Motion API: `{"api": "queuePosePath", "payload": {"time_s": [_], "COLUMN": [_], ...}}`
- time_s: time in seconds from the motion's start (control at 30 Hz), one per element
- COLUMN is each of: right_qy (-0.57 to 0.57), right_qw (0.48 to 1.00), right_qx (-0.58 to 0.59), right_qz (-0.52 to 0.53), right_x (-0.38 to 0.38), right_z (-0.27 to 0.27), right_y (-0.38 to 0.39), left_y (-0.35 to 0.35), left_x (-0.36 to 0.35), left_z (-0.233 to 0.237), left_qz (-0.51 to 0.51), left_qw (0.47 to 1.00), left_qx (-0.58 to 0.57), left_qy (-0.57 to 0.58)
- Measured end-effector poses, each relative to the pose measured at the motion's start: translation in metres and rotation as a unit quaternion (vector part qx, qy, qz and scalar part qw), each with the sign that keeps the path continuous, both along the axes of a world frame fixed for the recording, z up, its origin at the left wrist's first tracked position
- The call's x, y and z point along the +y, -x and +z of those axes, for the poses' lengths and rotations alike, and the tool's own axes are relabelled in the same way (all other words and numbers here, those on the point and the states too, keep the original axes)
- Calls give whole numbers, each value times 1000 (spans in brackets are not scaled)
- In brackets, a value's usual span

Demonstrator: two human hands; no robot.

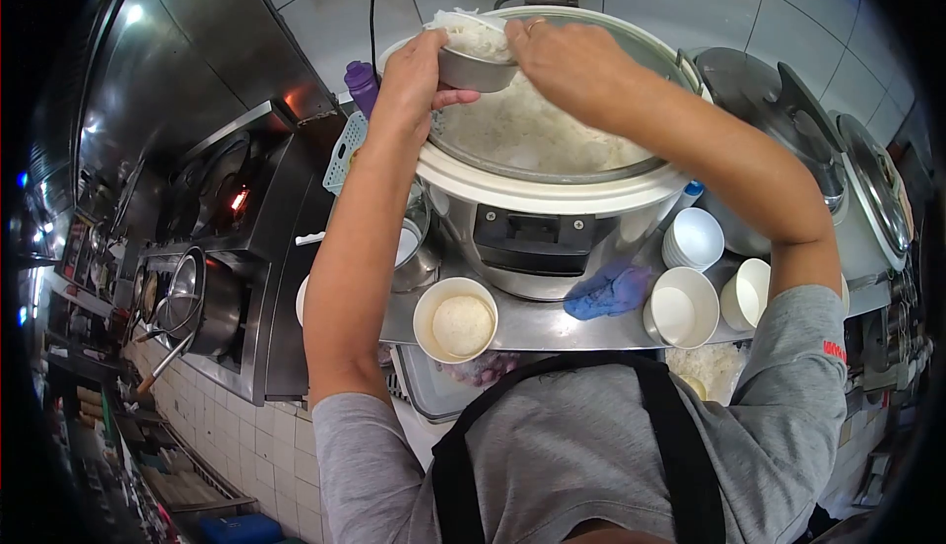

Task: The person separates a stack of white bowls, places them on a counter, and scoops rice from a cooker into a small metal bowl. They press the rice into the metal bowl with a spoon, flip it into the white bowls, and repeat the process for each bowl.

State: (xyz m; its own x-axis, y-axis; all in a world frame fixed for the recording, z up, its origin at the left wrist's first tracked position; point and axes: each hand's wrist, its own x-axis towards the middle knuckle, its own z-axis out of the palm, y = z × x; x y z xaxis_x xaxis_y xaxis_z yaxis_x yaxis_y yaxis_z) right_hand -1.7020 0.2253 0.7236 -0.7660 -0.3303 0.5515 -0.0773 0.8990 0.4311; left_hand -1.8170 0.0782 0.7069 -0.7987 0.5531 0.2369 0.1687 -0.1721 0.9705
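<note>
My left hand is closed around a small metal bowl heaped with white rice. It holds the bowl over the left side of a large rice cooker. My right hand is closed at the bowl's right rim, on what looks like a white rice paddle lying across the rice; most of it is hidden by the fingers. Steaming rice fills the cooker below both hands. A white paper bowl with a rounded mound of rice stands on the counter in front.
A blue cloth lies before the cooker. White bowls stand to its right, one group stacked. A metal pot and purple bottle are at left. Lidded pots stand right; a stove with a lit flame is far left.
</note>
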Motion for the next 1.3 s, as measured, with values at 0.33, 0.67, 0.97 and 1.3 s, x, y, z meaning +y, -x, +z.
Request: {"api": "queuePosePath", "payload": {"time_s": [0.33,0.67,0.97,1.3], "right_qy": [18,96,168,170], "right_qw": [997,993,973,974], "right_qx": [-17,-8,-79,-22], "right_qz": [-79,72,139,150], "right_x": [31,53,58,49], "right_z": [33,34,3,-2], "right_y": [-16,-23,-2,0], "left_y": [-4,-3,-11,-11], "left_x": [3,-3,-6,-7], "left_z": [2,2,0,-4], "left_qz": [-16,-2,27,40], "left_qw": [999,996,995,992], "left_qx": [18,-45,66,91], "left_qy": [23,-78,-74,-77]}}
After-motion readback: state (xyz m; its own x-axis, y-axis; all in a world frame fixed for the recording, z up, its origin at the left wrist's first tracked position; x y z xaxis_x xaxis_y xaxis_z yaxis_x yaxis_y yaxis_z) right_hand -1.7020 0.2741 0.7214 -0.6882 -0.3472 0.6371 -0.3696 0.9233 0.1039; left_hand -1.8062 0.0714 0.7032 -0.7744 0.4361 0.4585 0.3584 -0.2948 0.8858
